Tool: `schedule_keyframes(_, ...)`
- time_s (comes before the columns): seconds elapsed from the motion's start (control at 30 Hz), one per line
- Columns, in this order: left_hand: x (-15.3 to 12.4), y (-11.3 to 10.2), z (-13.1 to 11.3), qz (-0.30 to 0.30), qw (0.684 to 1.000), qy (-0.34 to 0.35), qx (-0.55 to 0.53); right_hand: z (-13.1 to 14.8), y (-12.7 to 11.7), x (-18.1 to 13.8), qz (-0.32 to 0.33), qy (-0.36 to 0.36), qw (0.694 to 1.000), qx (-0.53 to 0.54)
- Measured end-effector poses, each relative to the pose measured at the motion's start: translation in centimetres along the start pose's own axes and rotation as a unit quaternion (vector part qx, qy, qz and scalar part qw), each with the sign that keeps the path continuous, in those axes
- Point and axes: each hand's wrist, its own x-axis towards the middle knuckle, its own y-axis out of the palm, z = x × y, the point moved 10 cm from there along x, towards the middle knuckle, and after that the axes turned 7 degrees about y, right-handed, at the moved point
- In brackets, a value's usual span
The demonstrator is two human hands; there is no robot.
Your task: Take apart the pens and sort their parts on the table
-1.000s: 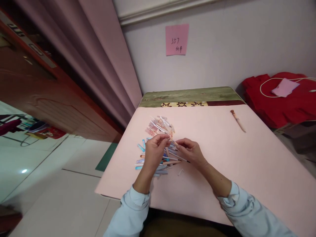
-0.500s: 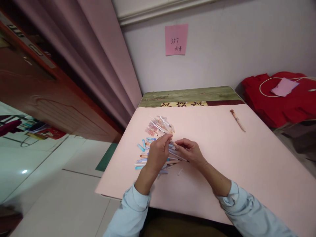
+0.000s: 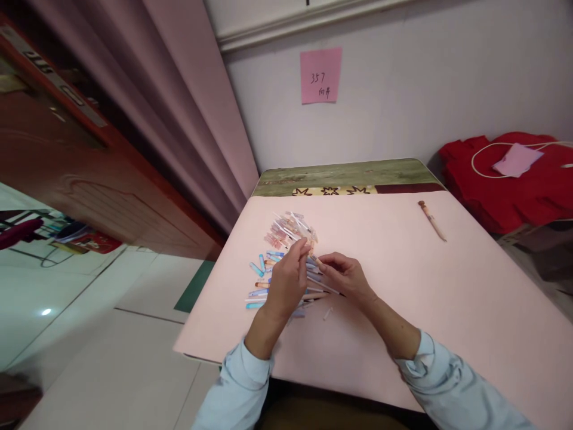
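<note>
A loose heap of pens, pen caps and thin refills lies on the pink table sheet, left of centre. My left hand hovers over the heap with thumb and fingers pinched near a pinkish piece at the heap's far end. My right hand rests just to the right, fingers curled round a thin pen that points left toward the left hand. A small clear cap lies by itself near my right wrist.
A single wooden-looking pen lies at the far right of the sheet. A red cloth with a cord and a pink paper sits right of the table. Pink curtain and wooden furniture stand left; a pink note hangs on the wall.
My left hand has shifted slightly right and forward over the heap, its fingers now pinched near the far pink pieces. My right hand has stayed almost still.
</note>
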Motion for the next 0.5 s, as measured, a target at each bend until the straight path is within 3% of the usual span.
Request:
schedule_keyframes(0.2, -1.2, -2.7, 4.4, -0.059, 0.99, -0.128, 0.018, -0.4, -0.7, 0.3, -0.021, 0.036, 0.998, 0.044)
schedule_keyframes(0.33, -2.4, -2.4, 7.2, -0.008, 0.979, -0.198, 0.043, -0.9, -1.6, 0.2, -0.063, 0.068, 0.994, 0.059)
schedule_keyframes(0.5, -3.0, -1.2, 7.4, 0.043, 0.975, -0.21, 0.058, -1.4, -2.3, 0.2, -0.088, 0.084, 0.989, 0.084)
